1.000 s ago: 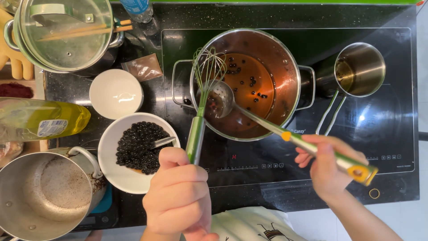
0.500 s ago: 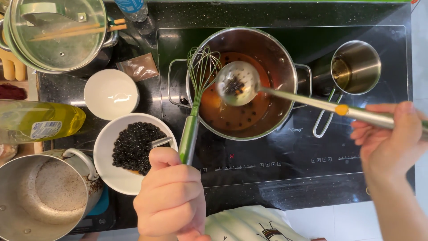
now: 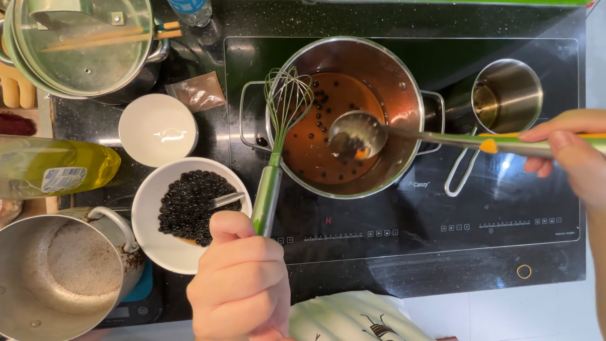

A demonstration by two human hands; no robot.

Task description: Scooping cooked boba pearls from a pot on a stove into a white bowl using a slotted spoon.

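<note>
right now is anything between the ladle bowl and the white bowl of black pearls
Yes. The green whisk, held by the left hand, leans on the pot rim between the ladle and the pearl bowl.

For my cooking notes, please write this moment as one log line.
left hand: grips green whisk | right hand: holds ladle over pot | brown liquid, dark pearls | bowl of pearls beside

Left of centre sits a white round bowl of black pearls (image 3: 189,205), an empty small white bowl (image 3: 158,129) above it — a glass-lidded steel pot (image 3: 85,44) upper left, a small steel saucepan (image 3: 507,95) upper right.
</note>
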